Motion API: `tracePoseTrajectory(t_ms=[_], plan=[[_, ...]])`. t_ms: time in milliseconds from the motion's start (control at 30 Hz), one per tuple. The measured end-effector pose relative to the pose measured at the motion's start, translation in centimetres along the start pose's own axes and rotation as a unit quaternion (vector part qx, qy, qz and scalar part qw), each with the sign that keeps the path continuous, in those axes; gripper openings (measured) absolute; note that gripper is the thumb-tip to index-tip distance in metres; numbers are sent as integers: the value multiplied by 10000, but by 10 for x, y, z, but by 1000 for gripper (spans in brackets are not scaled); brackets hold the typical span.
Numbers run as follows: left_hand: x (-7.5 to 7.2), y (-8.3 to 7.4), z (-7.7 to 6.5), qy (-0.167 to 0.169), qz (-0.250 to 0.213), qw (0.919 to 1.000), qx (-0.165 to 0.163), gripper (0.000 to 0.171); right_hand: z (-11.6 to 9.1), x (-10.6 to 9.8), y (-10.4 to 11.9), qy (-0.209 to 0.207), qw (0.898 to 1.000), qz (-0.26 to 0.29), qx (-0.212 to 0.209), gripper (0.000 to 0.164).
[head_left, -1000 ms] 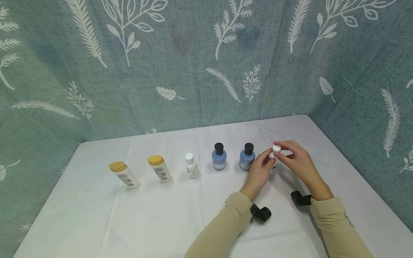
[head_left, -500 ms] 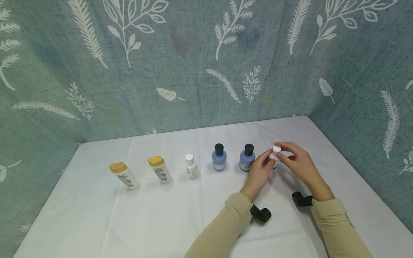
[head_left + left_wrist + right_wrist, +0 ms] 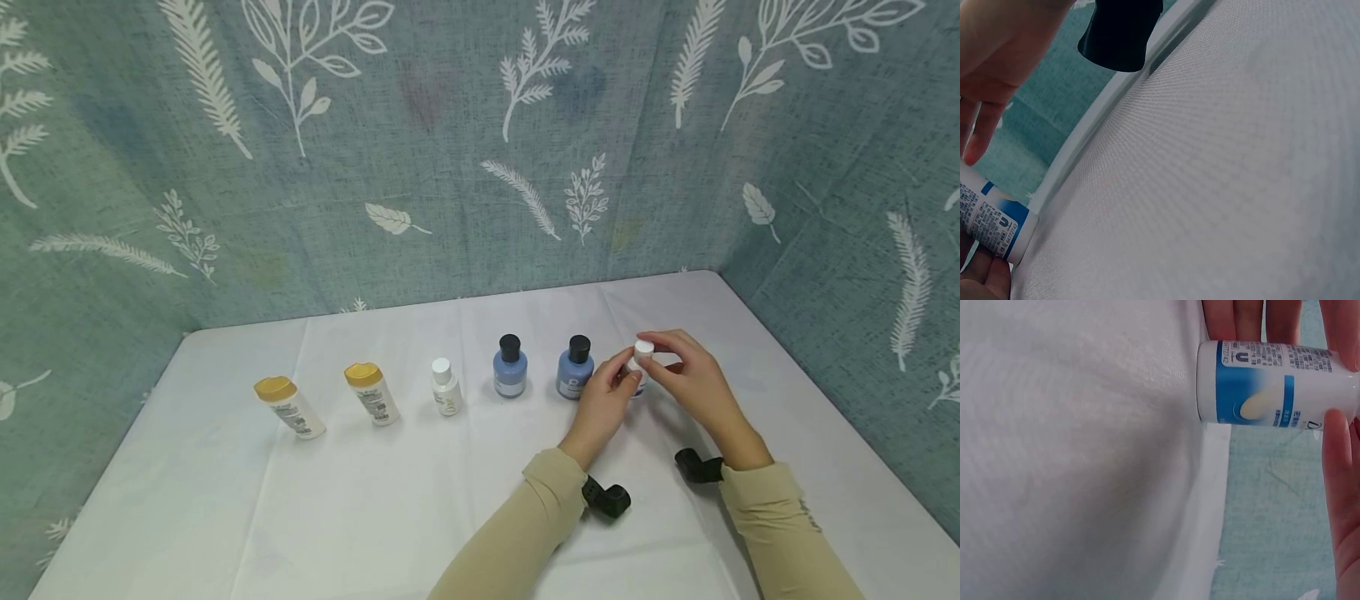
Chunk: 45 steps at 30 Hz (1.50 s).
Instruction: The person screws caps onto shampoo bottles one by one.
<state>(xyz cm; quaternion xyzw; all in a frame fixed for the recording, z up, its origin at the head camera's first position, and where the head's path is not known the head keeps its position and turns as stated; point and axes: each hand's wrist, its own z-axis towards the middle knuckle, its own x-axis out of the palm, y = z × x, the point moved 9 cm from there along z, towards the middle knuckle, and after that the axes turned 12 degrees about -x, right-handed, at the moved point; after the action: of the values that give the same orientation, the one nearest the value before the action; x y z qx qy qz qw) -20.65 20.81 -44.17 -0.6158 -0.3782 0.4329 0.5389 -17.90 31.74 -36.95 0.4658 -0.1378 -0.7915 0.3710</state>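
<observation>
At the right end of a row of bottles, a small white bottle (image 3: 643, 350) with a white cap and a blue-and-white label stands on the table. My left hand (image 3: 602, 404) grips its body from the left. The right hand (image 3: 697, 377) pinches it near the cap between thumb and fingers. In the right wrist view the printed label of the white bottle (image 3: 1260, 384) shows, with fingers on both sides. Its lower end (image 3: 1013, 231) appears at the left edge of the left wrist view, touching the tablecloth. Fingers partly hide the bottle in the head view.
Left of the hands stand two blue bottles with black caps (image 3: 574, 368) (image 3: 510, 367), another white bottle (image 3: 446, 388) and two white bottles with yellow caps (image 3: 372, 394) (image 3: 289, 407). A white cloth (image 3: 337, 517) covers the table; patterned fabric (image 3: 450, 167) hangs behind.
Both hands stay on the white bottle at the right end with almost no movement. The other bottles have not moved.
</observation>
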Motion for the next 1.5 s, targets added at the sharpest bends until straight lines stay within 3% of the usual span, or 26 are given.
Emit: tracePoseTrajectory(t_ms=[167,433,567,733,1000,1200,1433,1500], plan=[[-1,-1,-1,15,6,10000,-45,39,0,1,0,14,10000,-24,66,35],[-1,-1,-1,7,-50,10000,23,38,-2,3,-3,159,9985,423,321,38],[-1,0,0,-42,-6,9999,119,37,-1,0,9,228,9982,517,215,36],[-1,-1,-1,13,-148,9999,8,37,1,-5,29,342,9976,594,140,33],[0,-1,-1,16,-73,9999,-90,37,0,-10,27,361,9982,404,270,34],[0,-1,-1,48,-140,9999,-84,37,-4,-3,-2,258,9986,467,66,36],[1,-1,-1,102,-162,9998,-39,37,-12,12,-63,-223,9986,409,-248,37],[1,-1,-1,107,-164,9998,-61,37,-12,13,-63,-233,9985,384,-326,37]])
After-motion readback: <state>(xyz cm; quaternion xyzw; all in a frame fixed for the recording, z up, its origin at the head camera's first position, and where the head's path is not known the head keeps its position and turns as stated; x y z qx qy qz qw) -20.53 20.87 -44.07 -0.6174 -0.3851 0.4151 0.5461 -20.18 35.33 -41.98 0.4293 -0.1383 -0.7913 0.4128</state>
